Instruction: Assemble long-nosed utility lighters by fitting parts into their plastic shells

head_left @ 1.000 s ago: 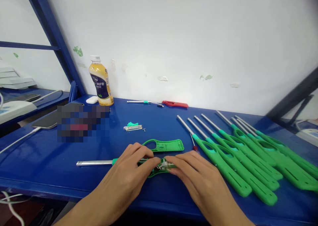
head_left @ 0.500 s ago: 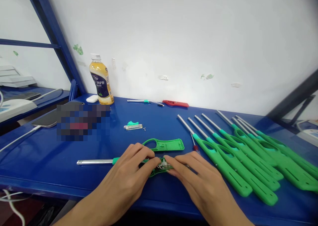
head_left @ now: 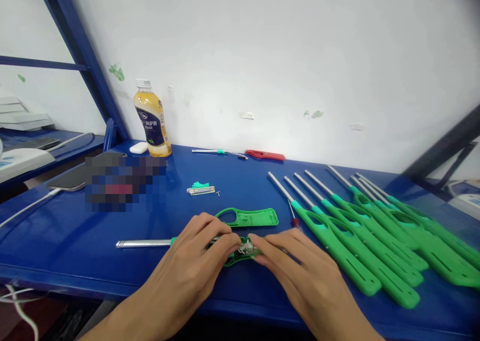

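A long-nosed gas lighter [head_left: 144, 243] lies opened in front of me, its metal barrel pointing left and its green handle shell showing the inner parts. My left hand [head_left: 200, 253] grips the lighter near the trigger loop, thumb and fingers closed on it. With thumb and fingertips together, my right hand [head_left: 303, 268] pinches the clear fuel tank [head_left: 248, 248] in the handle. My fingers hide much of the handle. Just behind them rests the loose green handle half [head_left: 260, 218], inner side up. A small screwdriver [head_left: 295, 222] with a red handle lies by my right hand.
Several whole green lighters [head_left: 352, 251] lie on the right. Behind are a clear tank with a teal piece [head_left: 201, 189], a small screw [head_left: 218, 194], a loose barrel [head_left: 210, 151] and a red handle part [head_left: 265, 155]. A drink bottle [head_left: 152, 123] and phone [head_left: 71, 178] stand left.
My left thumb and fingers have shifted slightly left, uncovering a little more of the lighter's inside. The right hand stays nearly still on the tank.
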Available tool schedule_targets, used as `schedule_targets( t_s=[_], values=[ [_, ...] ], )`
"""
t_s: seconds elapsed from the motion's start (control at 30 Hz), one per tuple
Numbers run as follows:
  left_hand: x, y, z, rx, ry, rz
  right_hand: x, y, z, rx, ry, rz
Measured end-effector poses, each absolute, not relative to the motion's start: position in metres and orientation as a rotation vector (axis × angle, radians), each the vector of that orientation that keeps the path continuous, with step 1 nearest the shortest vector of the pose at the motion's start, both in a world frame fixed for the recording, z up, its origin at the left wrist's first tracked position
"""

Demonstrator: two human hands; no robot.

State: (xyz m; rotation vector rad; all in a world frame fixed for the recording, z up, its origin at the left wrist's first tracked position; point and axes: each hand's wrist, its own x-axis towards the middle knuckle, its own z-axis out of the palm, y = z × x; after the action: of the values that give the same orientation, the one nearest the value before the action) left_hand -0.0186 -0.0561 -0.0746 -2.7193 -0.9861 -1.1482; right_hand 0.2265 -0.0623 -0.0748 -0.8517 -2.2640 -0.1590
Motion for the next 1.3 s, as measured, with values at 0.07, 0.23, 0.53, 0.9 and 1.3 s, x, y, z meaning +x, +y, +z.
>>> schedule_targets(
  t_s=[0.07, 0.23, 0.53, 0.9, 1.3],
  values=[
    [-0.019, -0.057, -0.073, -2.709, -0.954, -1.149, 0.227, -0.064, -0.076, -0.858, -2.274, -0.134],
    [-0.018, -0.059, -0.072, -2.68, -0.925, -1.16, 0.232, -0.067, -0.083, -0.85, -2.297, -0.068],
    [-0.019, -0.061, -0.071, -2.737, -0.904, -1.14, 0.238, -0.064, -0.089, -0.864, -2.361, -0.043],
    [-0.021, -0.06, -0.072, -2.727, -0.911, -1.158, 0.231, -0.064, -0.084, -0.901, -2.315, -0.061],
    [-0.029, -0.093, -0.081, -2.532, -1.096, -0.933, 0.225, -0.059, -0.076, -0.965, -2.223, -0.198]
  ],
)
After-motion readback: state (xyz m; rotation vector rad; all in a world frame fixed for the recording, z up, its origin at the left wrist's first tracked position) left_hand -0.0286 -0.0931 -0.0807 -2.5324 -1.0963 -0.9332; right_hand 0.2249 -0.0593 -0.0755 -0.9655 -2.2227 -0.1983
